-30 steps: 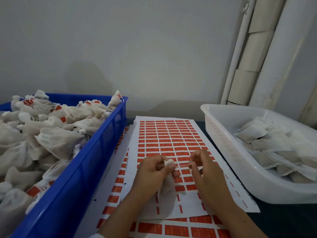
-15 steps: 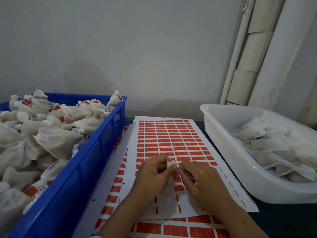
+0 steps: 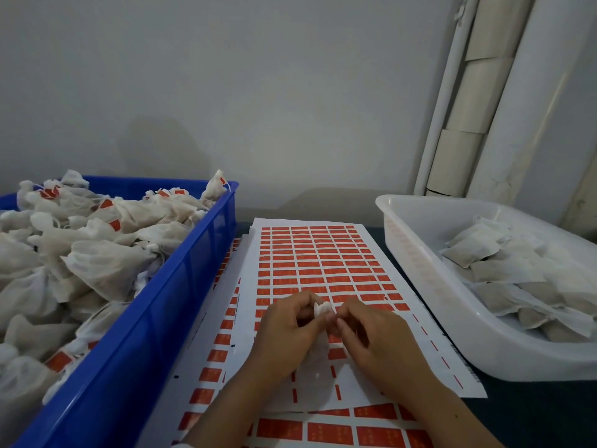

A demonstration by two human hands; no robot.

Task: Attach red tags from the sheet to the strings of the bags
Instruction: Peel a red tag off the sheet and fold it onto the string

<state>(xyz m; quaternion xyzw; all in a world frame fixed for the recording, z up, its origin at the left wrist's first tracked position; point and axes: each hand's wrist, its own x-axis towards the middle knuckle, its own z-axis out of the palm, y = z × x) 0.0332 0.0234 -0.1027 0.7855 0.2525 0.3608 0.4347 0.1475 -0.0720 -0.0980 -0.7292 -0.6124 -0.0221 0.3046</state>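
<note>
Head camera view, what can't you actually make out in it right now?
- String and any red tag: hidden between the left hand and right hand.
- Bag: only its bunched top shows; the hands cover most of the rest.
- Print on the tag sheet: too small.
- Blue crate and white tray: cut off by the frame edges.

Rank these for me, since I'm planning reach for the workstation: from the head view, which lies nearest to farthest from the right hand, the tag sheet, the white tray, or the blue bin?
1. Tag sheet: directly under the right hand.
2. White tray: to its right, past the sheet's edge.
3. Blue bin: far left, beyond the left hand.
</note>
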